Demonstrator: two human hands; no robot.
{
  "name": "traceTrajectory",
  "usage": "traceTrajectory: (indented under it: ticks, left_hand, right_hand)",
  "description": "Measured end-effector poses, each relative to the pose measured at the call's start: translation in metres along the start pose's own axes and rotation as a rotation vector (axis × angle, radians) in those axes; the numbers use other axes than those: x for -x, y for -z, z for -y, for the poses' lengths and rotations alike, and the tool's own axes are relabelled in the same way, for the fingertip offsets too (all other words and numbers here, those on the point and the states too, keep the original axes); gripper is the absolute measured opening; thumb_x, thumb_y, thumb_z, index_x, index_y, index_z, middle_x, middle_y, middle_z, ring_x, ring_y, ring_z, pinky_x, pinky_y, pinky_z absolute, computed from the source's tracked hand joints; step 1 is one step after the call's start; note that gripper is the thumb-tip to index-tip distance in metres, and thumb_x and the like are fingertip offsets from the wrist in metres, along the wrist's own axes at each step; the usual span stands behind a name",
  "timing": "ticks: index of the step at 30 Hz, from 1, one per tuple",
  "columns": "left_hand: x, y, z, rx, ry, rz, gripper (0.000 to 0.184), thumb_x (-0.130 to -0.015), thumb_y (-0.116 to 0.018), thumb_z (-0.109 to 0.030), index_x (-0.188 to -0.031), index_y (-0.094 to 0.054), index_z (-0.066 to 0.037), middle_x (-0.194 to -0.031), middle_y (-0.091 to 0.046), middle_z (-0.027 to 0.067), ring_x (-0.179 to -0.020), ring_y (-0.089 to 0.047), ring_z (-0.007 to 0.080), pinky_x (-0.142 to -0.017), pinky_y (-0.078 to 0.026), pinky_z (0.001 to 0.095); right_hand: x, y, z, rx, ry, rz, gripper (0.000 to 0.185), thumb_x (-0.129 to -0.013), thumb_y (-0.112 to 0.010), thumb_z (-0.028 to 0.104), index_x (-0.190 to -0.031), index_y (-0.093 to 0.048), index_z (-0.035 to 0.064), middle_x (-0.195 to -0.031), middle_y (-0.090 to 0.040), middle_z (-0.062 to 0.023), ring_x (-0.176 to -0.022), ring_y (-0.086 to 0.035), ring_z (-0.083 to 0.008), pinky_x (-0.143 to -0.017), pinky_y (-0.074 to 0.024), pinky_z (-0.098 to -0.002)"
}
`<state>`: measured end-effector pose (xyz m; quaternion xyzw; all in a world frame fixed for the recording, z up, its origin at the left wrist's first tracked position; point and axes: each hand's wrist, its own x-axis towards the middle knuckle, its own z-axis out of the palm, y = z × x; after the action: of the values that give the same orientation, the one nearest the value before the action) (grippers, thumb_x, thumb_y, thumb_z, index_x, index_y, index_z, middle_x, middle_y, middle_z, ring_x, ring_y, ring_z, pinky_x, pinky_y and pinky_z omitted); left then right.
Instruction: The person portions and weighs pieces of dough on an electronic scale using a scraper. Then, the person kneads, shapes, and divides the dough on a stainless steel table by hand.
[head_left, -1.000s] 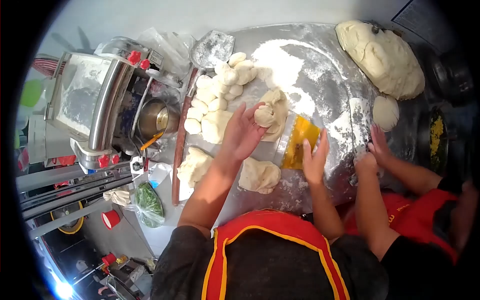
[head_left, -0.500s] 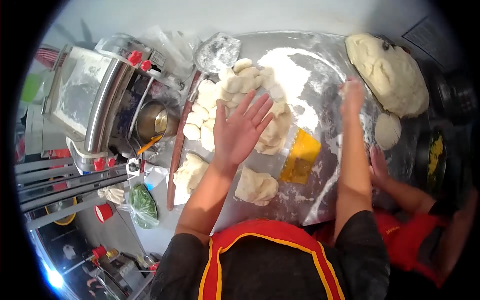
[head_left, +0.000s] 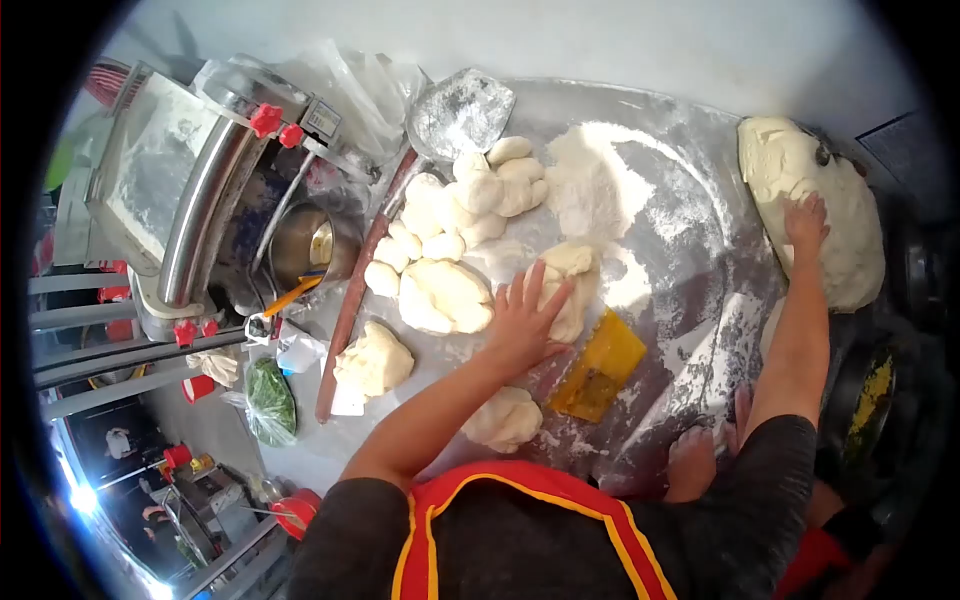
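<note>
My left hand (head_left: 525,322), fingers spread and palm down, is at the lower left edge of a flattened dough piece (head_left: 572,285); whether it touches is unclear. Far to the right, my right hand (head_left: 805,222) rests with its fingers on the large dough mass (head_left: 820,190). Just right of my left hand lies a yellow scraper (head_left: 600,370). Left of it are a broad dough piece (head_left: 443,297) and a pile of several small dough balls (head_left: 478,190). Another lump (head_left: 505,420) sits below my left wrist.
A floured metal scoop (head_left: 462,112) is at the back, beside a long wooden rod (head_left: 350,320). The roller machine (head_left: 195,200) and a metal pot (head_left: 312,245) are at left. A co-worker's hand (head_left: 692,460) is near the front edge; a dark pan (head_left: 870,400) is at right.
My right hand has moved from the scraper across to the large dough mass. My left hand, earlier palm up with a small dough ball, has turned palm down without it.
</note>
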<state>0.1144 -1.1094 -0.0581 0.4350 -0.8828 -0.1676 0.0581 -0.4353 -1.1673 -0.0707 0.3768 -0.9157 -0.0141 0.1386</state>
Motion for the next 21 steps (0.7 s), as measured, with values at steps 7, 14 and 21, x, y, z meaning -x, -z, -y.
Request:
traceTrajectory:
  ticks: [7, 14, 21]
  left_hand:
    - [-0.012, -0.006, 0.032, 0.453, 0.064, -0.122, 0.052, -0.069, -0.075, -0.02, -0.118, -0.056, -0.02, -0.106, -0.055, 0.01, -0.097, -0.056, 0.0324, -0.076, -0.048, 0.045]
    - [0.086, 0.051, 0.051, 0.582, -0.205, -0.039, 0.073, -0.071, -0.077, -0.031, -0.133, -0.043, -0.011, -0.123, -0.049, 0.0166, -0.114, -0.05, 0.034, -0.093, -0.041, 0.0413]
    - [0.124, 0.064, 0.157, 0.752, 0.577, -0.392, 0.064, -0.083, -0.069, -0.029, -0.133, -0.045, 0.002, -0.126, -0.053, 0.0215, -0.116, -0.051, 0.0306, -0.098, -0.041, 0.038]
  right_hand:
    - [0.074, 0.04, 0.111, -0.56, 0.459, -0.212, 0.074, -0.085, -0.064, 0.028, -0.147, -0.028, 0.0093, -0.147, -0.033, -0.0209, -0.137, -0.031, -0.0369, -0.112, -0.0255, -0.0442]
    - [0.308, 0.172, 0.254, -1.173, 0.488, 0.566, 0.064, -0.087, -0.061, 0.013, -0.144, -0.032, 0.0097, -0.139, -0.044, -0.0177, -0.114, -0.054, -0.0265, -0.091, -0.0474, -0.0353]
    - [0.344, 0.141, 0.332, -1.24, 0.428, 0.631, 0.051, -0.084, -0.062, 0.013, -0.132, -0.047, 0.0074, -0.127, -0.054, -0.0183, -0.106, -0.059, -0.0304, -0.09, -0.0475, -0.0374]
